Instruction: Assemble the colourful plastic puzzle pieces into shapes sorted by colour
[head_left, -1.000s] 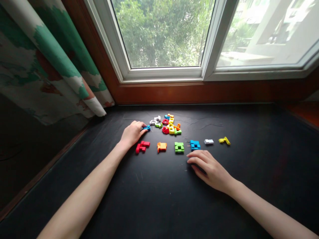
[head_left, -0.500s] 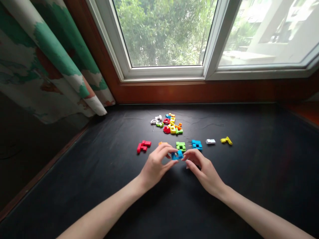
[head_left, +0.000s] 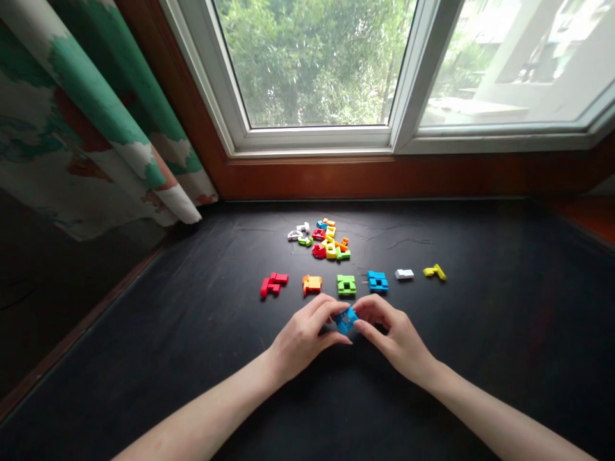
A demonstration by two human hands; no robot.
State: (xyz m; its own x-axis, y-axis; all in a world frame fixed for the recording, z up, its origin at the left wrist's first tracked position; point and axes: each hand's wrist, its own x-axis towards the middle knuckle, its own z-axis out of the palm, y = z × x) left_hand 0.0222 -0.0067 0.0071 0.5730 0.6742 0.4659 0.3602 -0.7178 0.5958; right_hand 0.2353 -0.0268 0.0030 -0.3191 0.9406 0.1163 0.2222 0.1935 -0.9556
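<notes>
A small blue plastic block with a notched shape is held up above the black table, tilted, between my two hands. My left hand has its fingers against the block's left and upper side, with the thumb below. From the right, my right hand pinches the block's edge between thumb and fingers. Just beyond them lie a green block, another blue block and an orange block.
Farther left in the row is a red piece; to the right lie a white piece and a yellow piece. A pile of mixed coloured pieces sits behind. A curtain hangs at the left, before the window frame.
Both hands have come slightly nearer with the blue block, which has turned and tilted. My right fingers have closed onto it. The orange block, partly hidden before, now shows fully.
</notes>
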